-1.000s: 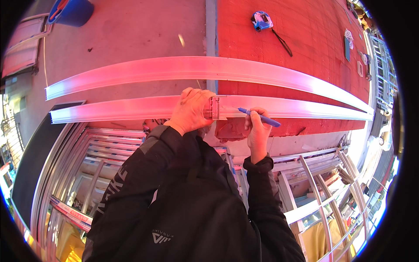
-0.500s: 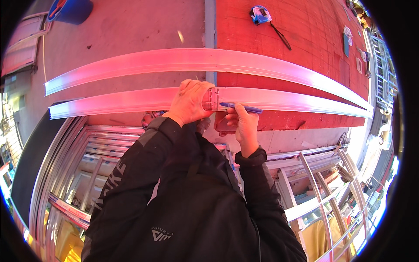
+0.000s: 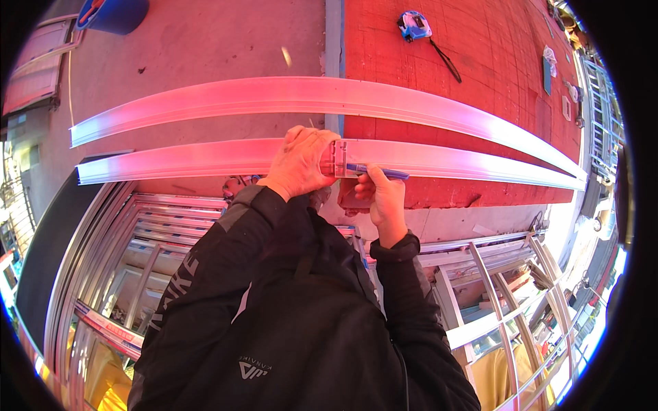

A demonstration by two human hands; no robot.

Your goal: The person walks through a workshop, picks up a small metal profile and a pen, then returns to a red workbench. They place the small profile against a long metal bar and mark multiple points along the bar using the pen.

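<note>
Two long, pale metal profiles run from left to right in front of me. The near profile (image 3: 439,157) passes under both hands, and the far profile (image 3: 274,96) lies beyond it. My left hand (image 3: 299,162) is closed around a short piece of metal profile (image 3: 340,159), which it presses against the near profile. Between the fingers of my right hand (image 3: 385,202) is a blue pen (image 3: 388,172). Its tip points left and meets the right edge of the short piece; whether it touches the metal I cannot tell.
A red board surface (image 3: 493,75) supports the profiles on the right, with a blue tape measure (image 3: 415,26) upon it. At the upper left stands a blue bucket (image 3: 116,15). Metal frames (image 3: 147,274) are stacked at lower left, and more frames (image 3: 497,294) at lower right.
The pen in my right hand has shifted slightly left and down along the short piece's edge. My left hand keeps its grip. The whole view has shifted a little.
</note>
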